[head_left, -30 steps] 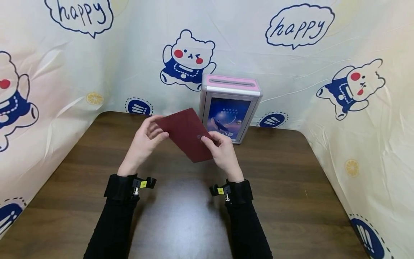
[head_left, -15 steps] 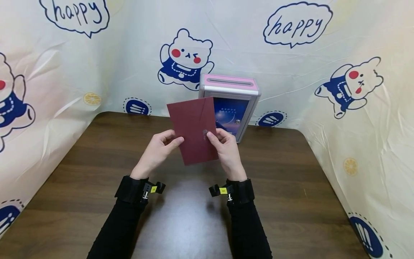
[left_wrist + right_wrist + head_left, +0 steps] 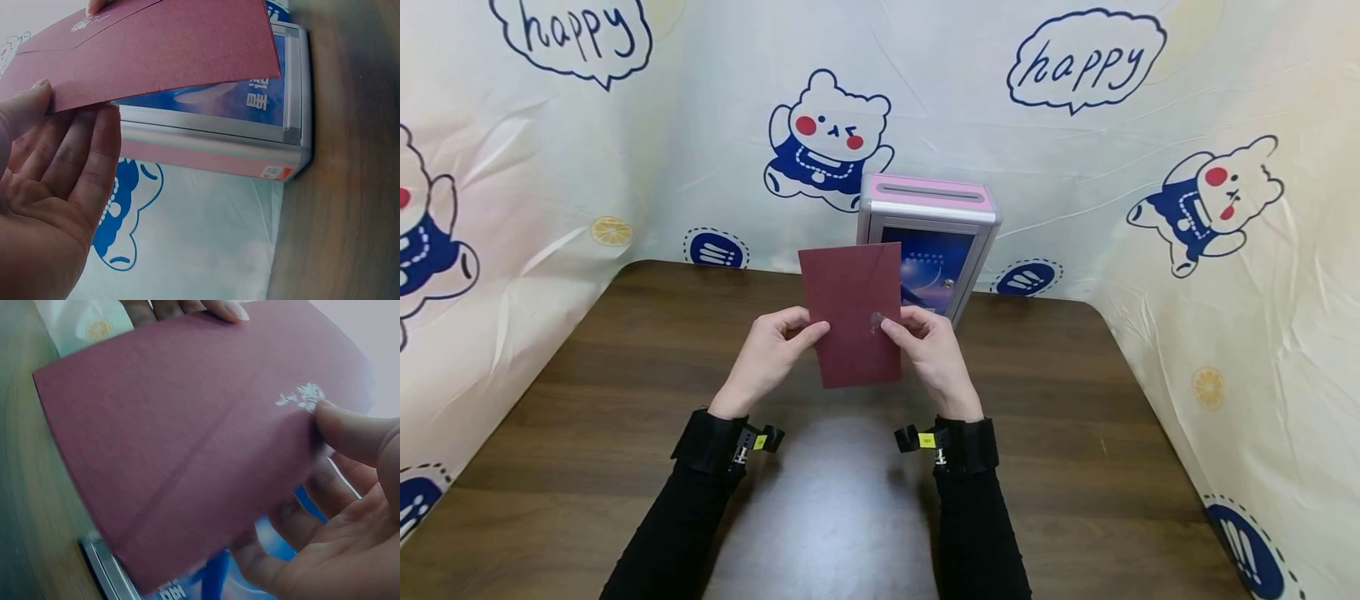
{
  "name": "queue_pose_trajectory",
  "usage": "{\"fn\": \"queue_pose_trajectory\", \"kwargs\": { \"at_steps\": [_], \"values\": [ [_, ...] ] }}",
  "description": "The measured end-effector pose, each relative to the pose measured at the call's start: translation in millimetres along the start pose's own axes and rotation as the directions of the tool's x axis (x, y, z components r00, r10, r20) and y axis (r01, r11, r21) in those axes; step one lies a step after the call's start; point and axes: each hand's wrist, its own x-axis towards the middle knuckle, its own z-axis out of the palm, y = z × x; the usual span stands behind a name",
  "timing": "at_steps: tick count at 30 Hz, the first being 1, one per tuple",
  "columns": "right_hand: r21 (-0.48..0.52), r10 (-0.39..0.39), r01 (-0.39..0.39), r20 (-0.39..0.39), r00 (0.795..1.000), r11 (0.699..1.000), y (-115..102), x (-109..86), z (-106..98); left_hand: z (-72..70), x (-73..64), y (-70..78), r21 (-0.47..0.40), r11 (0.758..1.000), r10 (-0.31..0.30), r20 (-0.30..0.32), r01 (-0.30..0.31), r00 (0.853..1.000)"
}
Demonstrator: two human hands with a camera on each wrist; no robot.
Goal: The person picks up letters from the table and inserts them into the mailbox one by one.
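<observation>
A dark red envelope [image 3: 854, 287] is held upright above the table, its flap side with a small silvery print [image 3: 306, 397] turned toward me. My left hand [image 3: 772, 354] pinches its left edge, thumb in front and fingers behind. On the opposite edge my right hand [image 3: 938, 358] pinches it, the thumb beside the print. Behind the envelope stands a silver-framed box [image 3: 981, 250] with a pink top, a long slot [image 3: 932, 192] in that top and a blue picture on its front. The envelope overlaps the box's left part in the head view.
The brown wooden table [image 3: 1045, 400] extends around both arms. A pale cloth [image 3: 700, 150] printed with bears and "happy" bubbles hangs behind and at both sides. The box stands at the table's back edge, close to the cloth.
The envelope has turned from a slant to upright. My left hand has moved right and down, now pinching its left edge lower. The right hand keeps its grip; the box stays put.
</observation>
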Motion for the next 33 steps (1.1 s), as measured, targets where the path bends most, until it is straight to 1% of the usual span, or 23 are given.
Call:
{"fn": "queue_pose_trajectory", "kwargs": {
  "at_steps": [2,4,6,9,10,12,13,15,18,21,23,25,27,29,30,31,33],
  "values": [
    [-0.037,0.003,-0.002,0.015,1.0,0.999,1,-1.1,-4,2.2,0.1,-1.9,-0.001,1.0,0.002,0.003,-0.002,1.0],
    [-0.111,0.013,-0.009,0.039,0.999,0.994,2,-1.5,-9,3.6,-0.5,-4.2,0.012,1.0,0.006,0.003,-0.006,1.0],
    [-0.224,0.037,-0.022,0.061,0.997,0.974,3,-2.7,-13,5.2,-1.3,-7.1,0.047,0.999,0.013,0.012,-0.013,1.0],
    [-0.348,0.086,-0.054,0.077,0.993,0.936,6,-6.1,-20,9.7,-1.1,-12.1,0.099,0.995,0.027,0.046,-0.032,0.999],
    [-0.367,0.1,-0.065,0.078,0.992,0.928,6,-7.5,-22,11.8,-0.9,-13.7,0.11,0.993,0.027,0.058,-0.034,0.998],
    [-0.379,0.128,-0.092,0.071,0.989,0.921,7,-10.4,-26,16.1,-0.5,-16.5,0.101,0.994,0.023,0.086,-0.032,0.996],
    [-0.38,0.136,-0.102,0.066,0.989,0.919,7,-11.2,-27,18.1,-0.4,-17.6,0.1,0.994,0.021,0.093,-0.03,0.995],
    [-0.414,0.143,-0.105,0.062,0.988,0.904,6,-10.5,-28,19.9,1.1,-18.8,0.111,0.993,0.017,0.101,-0.029,0.995],
    [-0.474,0.136,-0.078,0.088,0.987,0.877,6,-1.6,-30,16.8,8.3,-19.8,0.165,0.985,0.038,0.108,-0.056,0.993],
    [-0.521,0.102,-0.014,0.139,0.985,0.854,8,10.9,-38,9.4,25.2,-16.4,0.258,0.957,0.092,0.157,-0.131,0.983],
    [-0.517,0.076,0.026,0.175,0.982,0.856,6,19.5,-45,3.2,39.7,-8.3,0.305,0.935,0.122,0.209,-0.183,0.97],
    [-0.521,0.05,0.062,0.198,0.979,0.851,0,27.8,-53,-3.2,55.6,6.0,0.339,0.913,0.135,0.271,-0.226,0.953],
    [-0.524,0.036,0.076,0.199,0.979,0.848,-13,36.2,-59,-8.5,71.8,24.7,0.343,0.909,0.125,0.319,-0.237,0.939],
    [-0.533,0.026,0.078,0.186,0.982,0.843,-32,45.5,-65,-13.5,88.4,45.3,0.342,0.91,0.113,0.344,-0.236,0.932],
    [-0.548,0.019,0.081,0.174,0.984,0.833,-44,50.4,-67,-16.1,96.8,55.8,0.34,0.911,0.109,0.35,-0.235,0.93],
    [-0.553,0.012,0.082,0.165,0.986,0.829,-57,55.6,-69,-18.9,105.1,66.0,0.342,0.912,0.102,0.348,-0.227,0.932],
    [-0.543,0.003,0.078,0.146,0.989,0.836,-85,66.4,-71,-24.8,121.7,87.5,0.345,0.91,0.108,0.334,-0.229,0.936]
  ]
}}
